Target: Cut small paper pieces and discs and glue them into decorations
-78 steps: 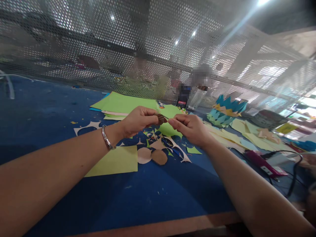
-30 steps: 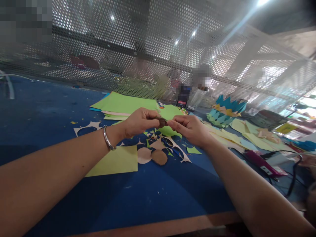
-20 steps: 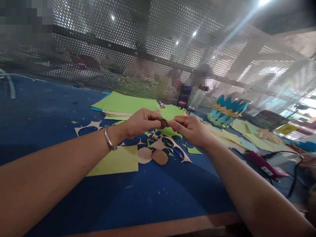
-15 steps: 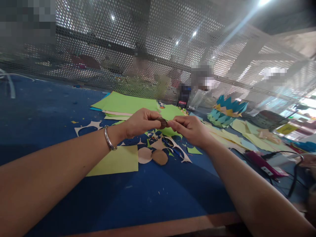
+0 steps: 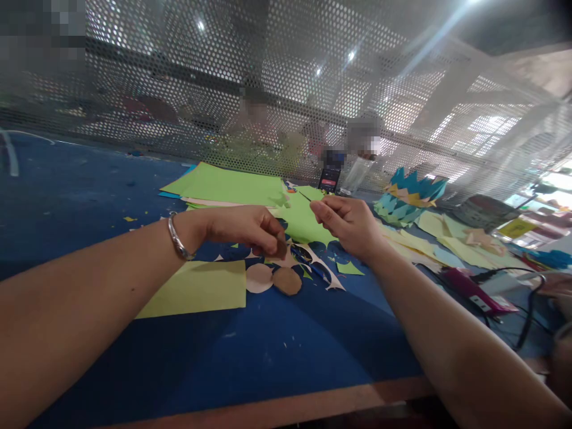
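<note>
My right hand (image 5: pixel 347 223) is closed in a pinch on a thin dark stick (image 5: pixel 304 196) that points up and left; its kind does not show. Low over the paper scraps, my left hand (image 5: pixel 248 229) has its fingers curled down and closed. What they hold, if anything, is blurred. Just below lie a pale paper disc (image 5: pixel 259 278) and a brown cardboard disc (image 5: pixel 287 281), touching side by side. A yellow paper sheet (image 5: pixel 210 286) lies under my left wrist. A pale scrap with cut-out curves (image 5: pixel 319 265) and a blue pen (image 5: pixel 320 272) are between my hands.
Green paper sheets (image 5: pixel 236 187) are stacked toward the perforated metal screen (image 5: pixel 179 89). A phone (image 5: pixel 329 179) and a clear container (image 5: pixel 357 174) stand against it. To the right are a blue-and-yellow paper crown (image 5: pixel 411 196), paper strips (image 5: pixel 411 247) and a purple power strip (image 5: pixel 478 290) with cables.
My hands have come apart from the small brown thing they gripped together. The left has dropped toward the scraps; the right has risen slightly, with the thin dark stick now showing.
</note>
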{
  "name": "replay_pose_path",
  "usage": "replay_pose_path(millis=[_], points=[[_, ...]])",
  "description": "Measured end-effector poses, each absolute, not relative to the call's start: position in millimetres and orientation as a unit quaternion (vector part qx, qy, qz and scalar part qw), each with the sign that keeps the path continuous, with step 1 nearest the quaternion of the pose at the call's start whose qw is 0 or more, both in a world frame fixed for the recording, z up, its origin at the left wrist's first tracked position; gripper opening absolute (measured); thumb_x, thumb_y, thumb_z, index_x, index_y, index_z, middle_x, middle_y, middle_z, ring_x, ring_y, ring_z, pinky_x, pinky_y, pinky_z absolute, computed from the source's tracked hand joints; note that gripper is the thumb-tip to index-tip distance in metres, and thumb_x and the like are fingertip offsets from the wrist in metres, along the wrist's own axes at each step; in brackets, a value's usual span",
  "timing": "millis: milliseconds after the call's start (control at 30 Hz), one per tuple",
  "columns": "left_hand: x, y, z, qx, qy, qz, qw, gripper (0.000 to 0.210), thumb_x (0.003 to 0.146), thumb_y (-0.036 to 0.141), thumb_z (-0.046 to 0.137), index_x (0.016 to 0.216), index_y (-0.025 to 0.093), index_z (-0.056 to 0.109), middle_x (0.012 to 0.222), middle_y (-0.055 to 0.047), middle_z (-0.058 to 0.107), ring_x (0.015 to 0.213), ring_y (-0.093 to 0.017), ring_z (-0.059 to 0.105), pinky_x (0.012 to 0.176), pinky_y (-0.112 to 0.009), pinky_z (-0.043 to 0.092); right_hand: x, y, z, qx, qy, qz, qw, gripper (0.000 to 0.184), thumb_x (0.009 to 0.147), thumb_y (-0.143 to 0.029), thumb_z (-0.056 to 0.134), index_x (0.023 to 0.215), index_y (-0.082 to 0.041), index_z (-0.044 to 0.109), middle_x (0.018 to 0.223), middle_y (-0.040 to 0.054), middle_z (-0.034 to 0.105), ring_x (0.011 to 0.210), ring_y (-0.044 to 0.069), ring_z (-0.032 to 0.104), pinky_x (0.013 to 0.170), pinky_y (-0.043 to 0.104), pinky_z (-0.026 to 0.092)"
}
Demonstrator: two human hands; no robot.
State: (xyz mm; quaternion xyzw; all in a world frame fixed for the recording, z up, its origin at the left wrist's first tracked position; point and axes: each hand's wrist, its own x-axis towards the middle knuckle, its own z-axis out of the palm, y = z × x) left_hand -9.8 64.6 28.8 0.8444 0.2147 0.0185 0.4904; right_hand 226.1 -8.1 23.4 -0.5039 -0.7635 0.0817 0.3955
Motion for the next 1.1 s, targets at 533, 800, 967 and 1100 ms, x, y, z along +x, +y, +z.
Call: replay_pose_path(millis=[533, 800, 967, 1100], points=[[-12.0, 67.7, 39.9, 0.911, 0.308, -0.063, 0.266, 0.033, 0.078, 0.027, 0.068, 0.11, 0.017, 0.07, 0.105, -0.009, 0.071, 0.088, -0.021, 0.065, 0.073, -0.028, 0.047, 224.0, -7.5, 22.5, -0.569, -0.786, 0.041, 0.238, 0.054, 0.097, -0.062, 0.052, 0.064, -0.02, 0.045, 0.054, -0.006, 0.035, 0.053, 0.01, 0.033, 0.053, 0.029, 0.021], [-8.1, 57.7, 39.7, 0.935, 0.288, -0.091, 0.184, 0.034, 0.073, 0.035, 0.074, 0.103, 0.018, 0.069, 0.1, -0.007, 0.07, 0.083, -0.02, 0.062, 0.066, -0.026, 0.041, 219.6, -7.3, 17.3, -0.603, -0.798, -0.011, 0.014, 0.049, 0.097, -0.061, 0.051, 0.074, -0.019, 0.064, 0.067, 0.0028, 0.063, 0.06, 0.014, 0.049, 0.056, 0.03, 0.023], [-13.5, 57.7, 45.3, 0.937, 0.306, -0.047, 0.163, 0.026, 0.073, 0.033, 0.072, 0.095, 0.021, 0.071, 0.091, -0.006, 0.072, 0.076, -0.02, 0.061, 0.065, -0.028, 0.036, 215.3, -10.7, 18.3, -0.611, -0.791, -0.013, -0.032, 0.045, 0.096, -0.057, 0.053, 0.077, -0.02, 0.07, 0.071, 0.0058, 0.068, 0.062, 0.017, 0.055, 0.054, 0.03, 0.025], [-26.2, 65.8, 53.2, 0.933, 0.33, -0.024, 0.142, 0.031, 0.074, 0.037, 0.074, 0.1, 0.02, 0.073, 0.095, -0.007, 0.072, 0.075, -0.02, 0.058, 0.066, -0.028, 0.033, 214.1, -12.4, 18.9, -0.614, -0.787, -0.003, -0.053, 0.046, 0.096, -0.058, 0.052, 0.077, -0.02, 0.071, 0.073, 0.0071, 0.071, 0.063, 0.018, 0.057, 0.054, 0.03, 0.027]])
